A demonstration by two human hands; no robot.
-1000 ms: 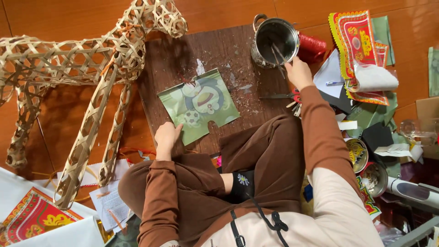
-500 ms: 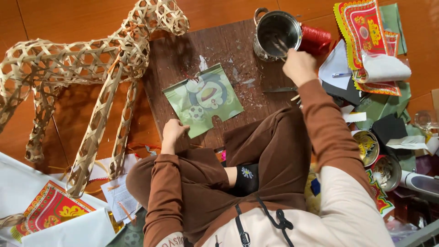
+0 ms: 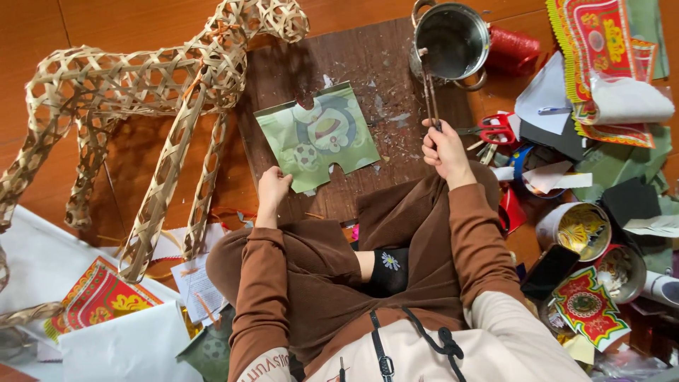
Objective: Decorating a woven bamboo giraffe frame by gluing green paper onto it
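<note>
I am looking straight down at my own lap, cross-legged on the floor, with a dark wooden board laid in front of my knees as a work surface. My left hand rests on the near corner of a green printed paper sheet, fingers curled over the edge; I judge that it pins the sheet flat so it cannot slide on the board. My right hand is closed around the lower ends of a pair of thin sticks, whose far tips reach over the rim into a metal pot at the top of the board. I cannot see what is in the pot. The two hands are well apart, one to each job. Red-handled scissors lie just beside my right hand, within easy reach. A woven bamboo animal frame stands to the left, one leg near the sheet. A red spool sits just beside the pot, and cut coloured papers and round tins crowd the right side.
</note>
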